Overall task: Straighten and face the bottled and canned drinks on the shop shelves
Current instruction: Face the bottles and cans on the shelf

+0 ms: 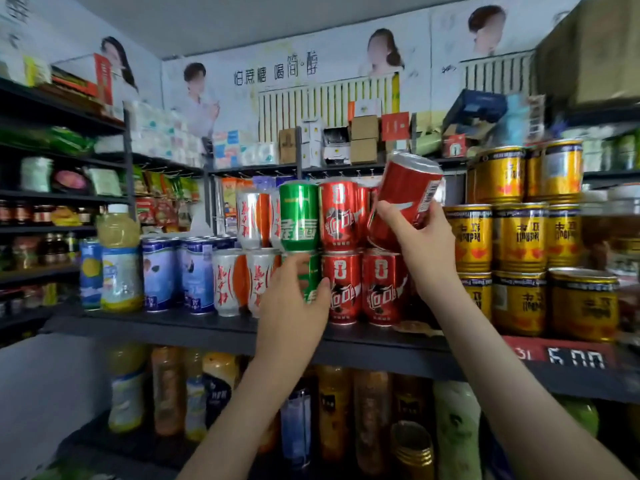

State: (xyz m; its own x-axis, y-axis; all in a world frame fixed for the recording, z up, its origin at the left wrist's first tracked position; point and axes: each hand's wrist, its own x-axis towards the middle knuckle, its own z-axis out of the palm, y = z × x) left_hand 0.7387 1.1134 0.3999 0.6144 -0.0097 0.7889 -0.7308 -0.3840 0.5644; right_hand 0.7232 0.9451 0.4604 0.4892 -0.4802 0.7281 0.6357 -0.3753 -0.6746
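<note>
My right hand grips a red cola can, tilted and lifted above the right end of the upper row of red cans. My left hand curls round the lower green can, which stands under another green can. Two red cans stand in the lower row beside it. White and orange cans are stacked to the left.
Gold cans are stacked at the right on the dark shelf. Blue cans and a yellow juice bottle stand at the left. Bottles fill the shelf below. A red price tag hangs on the shelf edge.
</note>
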